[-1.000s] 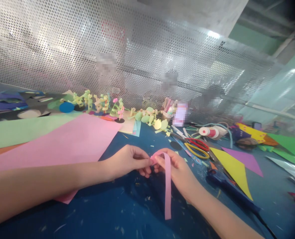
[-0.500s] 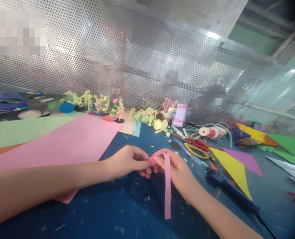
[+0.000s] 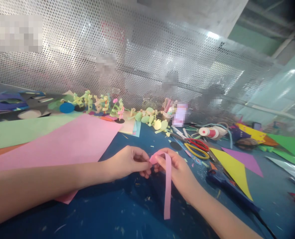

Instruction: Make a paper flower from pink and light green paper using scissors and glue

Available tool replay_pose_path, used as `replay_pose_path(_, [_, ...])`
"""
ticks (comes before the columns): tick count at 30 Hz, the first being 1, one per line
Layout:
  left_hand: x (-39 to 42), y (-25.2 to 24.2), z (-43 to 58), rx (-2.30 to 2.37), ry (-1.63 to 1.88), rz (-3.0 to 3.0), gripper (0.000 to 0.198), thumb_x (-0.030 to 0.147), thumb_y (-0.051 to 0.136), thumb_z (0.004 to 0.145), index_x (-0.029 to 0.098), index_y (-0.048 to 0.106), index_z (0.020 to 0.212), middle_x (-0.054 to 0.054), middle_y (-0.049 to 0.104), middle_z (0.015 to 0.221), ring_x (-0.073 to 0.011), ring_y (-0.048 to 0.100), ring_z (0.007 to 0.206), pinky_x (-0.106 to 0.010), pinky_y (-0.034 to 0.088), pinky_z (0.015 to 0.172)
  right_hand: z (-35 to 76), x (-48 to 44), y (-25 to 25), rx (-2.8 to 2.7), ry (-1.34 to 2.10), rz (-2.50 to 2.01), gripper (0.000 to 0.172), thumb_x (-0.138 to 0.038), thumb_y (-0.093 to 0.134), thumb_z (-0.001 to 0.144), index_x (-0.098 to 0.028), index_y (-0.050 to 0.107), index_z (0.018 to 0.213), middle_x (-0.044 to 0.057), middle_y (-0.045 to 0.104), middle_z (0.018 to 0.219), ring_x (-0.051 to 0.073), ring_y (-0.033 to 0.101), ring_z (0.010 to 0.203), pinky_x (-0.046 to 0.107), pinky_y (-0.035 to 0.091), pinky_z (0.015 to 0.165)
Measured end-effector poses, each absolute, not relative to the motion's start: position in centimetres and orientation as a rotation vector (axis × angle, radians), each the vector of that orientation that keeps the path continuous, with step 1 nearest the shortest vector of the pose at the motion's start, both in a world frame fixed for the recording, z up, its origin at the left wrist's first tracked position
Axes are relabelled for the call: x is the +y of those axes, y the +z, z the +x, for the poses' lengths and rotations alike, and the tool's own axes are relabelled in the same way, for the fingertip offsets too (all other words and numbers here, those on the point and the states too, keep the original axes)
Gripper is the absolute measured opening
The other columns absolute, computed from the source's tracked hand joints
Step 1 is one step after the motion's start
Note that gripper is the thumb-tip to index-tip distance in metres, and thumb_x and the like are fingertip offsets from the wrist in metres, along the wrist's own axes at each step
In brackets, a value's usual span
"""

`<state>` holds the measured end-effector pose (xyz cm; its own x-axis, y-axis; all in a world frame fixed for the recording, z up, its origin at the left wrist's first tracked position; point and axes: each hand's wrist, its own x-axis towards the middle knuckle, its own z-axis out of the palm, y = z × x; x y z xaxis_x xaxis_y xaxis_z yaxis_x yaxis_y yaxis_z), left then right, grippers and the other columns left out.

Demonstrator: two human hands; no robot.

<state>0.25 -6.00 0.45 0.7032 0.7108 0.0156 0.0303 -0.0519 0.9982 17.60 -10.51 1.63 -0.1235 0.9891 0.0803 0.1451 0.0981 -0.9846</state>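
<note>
Over the dark blue table (image 3: pixel 107 212), my left hand (image 3: pixel 127 162) and my right hand (image 3: pixel 177 169) meet at the top end of a pink paper strip (image 3: pixel 167 189). Both pinch it with closed fingers where it curls over. The rest of the strip hangs straight down across my right hand toward the table. A large pink paper sheet (image 3: pixel 70 142) lies just left of my left hand.
Green paper (image 3: pixel 20 127) lies beyond the pink sheet. Small paper figures (image 3: pixel 97 104) stand along the perforated metal screen (image 3: pixel 137 53). Right of my hands are scissors with red and yellow handles (image 3: pixel 197 147), a blue glue gun (image 3: pixel 227 189), a tape roll (image 3: pixel 208 132) and yellow and purple offcuts (image 3: pixel 234 164).
The hands and strip have barely moved; the hanging end of the strip has swung slightly.
</note>
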Motion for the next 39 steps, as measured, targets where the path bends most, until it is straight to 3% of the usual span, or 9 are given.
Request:
replay_pose_path(9, [-6.3,1.3,0.2,0.586,0.626,1.506,0.031,0.041,0.059,0.078,0.012,0.067,0.082,-0.007,0.069,0.078,-0.0146,0.064,0.069,-0.026,0.051,0.068,17.7,-10.6,1.7,-1.502,1.106,-1.197,0.016,-0.037,0.056,0.081,-0.021,0.057,0.081,-0.002,0.06,0.072,0.013,0.058,0.065,0.026,0.048,0.065])
replay_pose_path(23, [-6.1,0.5,0.4,0.647,0.713,1.449,0.023,0.033,0.067,0.072,0.012,0.068,0.083,-0.006,0.071,0.08,-0.014,0.065,0.07,-0.026,0.052,0.072,17.7,-10.5,1.7,-1.478,1.134,-1.245,0.018,-0.037,0.057,0.08,-0.02,0.056,0.079,-0.002,0.061,0.072,0.013,0.06,0.066,0.026,0.049,0.067])
replay_pose_path(39, [-6.0,0.2,0.4,0.702,0.696,1.555,0.016,0.028,0.061,0.075,0.013,0.068,0.079,-0.004,0.069,0.076,-0.0132,0.064,0.065,-0.025,0.053,0.068,17.6,-10.5,1.7,-1.445,1.117,-1.267,0.018,-0.034,0.063,0.076,-0.019,0.052,0.075,0.0,0.066,0.075,0.013,0.062,0.068,0.023,0.05,0.068])
